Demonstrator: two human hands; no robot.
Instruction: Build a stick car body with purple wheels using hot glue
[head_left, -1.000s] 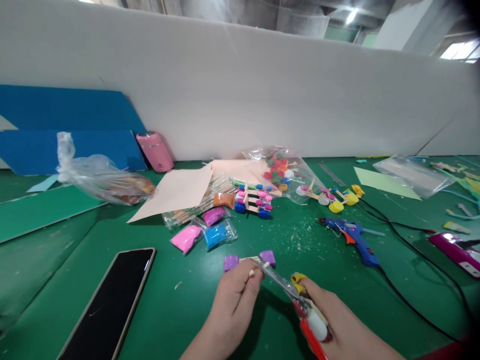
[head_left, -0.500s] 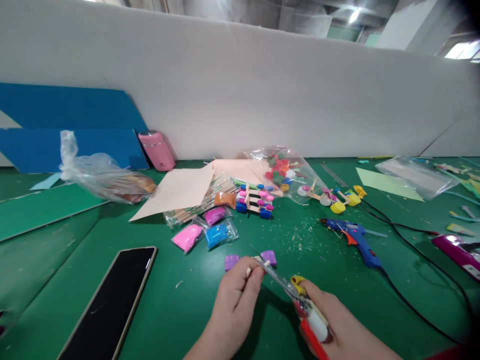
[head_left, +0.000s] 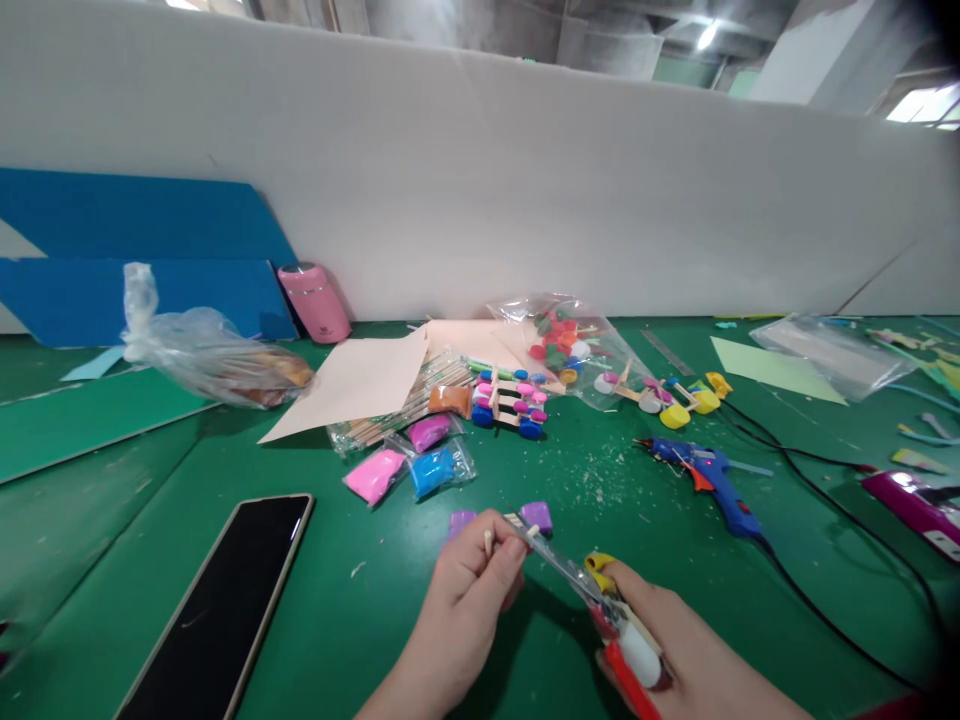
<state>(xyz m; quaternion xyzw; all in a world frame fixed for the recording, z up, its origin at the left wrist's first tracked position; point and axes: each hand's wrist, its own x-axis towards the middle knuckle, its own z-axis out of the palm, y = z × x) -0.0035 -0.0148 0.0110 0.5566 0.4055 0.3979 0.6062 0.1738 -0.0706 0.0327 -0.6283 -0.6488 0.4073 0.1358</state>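
My left hand [head_left: 469, 590] is closed in a pinch around a thin pale wooden stick [head_left: 489, 543]; most of the stick is hidden by the fingers. In my right hand [head_left: 660, 630] is a pair of scissors [head_left: 559, 562] with long grey blades, a red handle part and a yellow part by the thumb. The blades point up and left, their tips at my left fingertips. A white rounded piece [head_left: 640, 655] also shows in the right grip. Just beyond my left hand lie two purple pieces [head_left: 536, 516], partly hidden.
A blue glue gun [head_left: 705, 470] with a black cord lies right. Bagged clay packets [head_left: 435, 470], small stick-and-wheel models [head_left: 510, 400] and a bag of sticks [head_left: 382, 420] sit ahead. A phone [head_left: 225, 600] lies left; a pink flask [head_left: 315, 303] stands by the white partition [head_left: 525, 190].
My left hand has shifted slightly left and tilted, with the stick still pinched. The right hand and scissors have sunk very slightly. Everything else stays in place.
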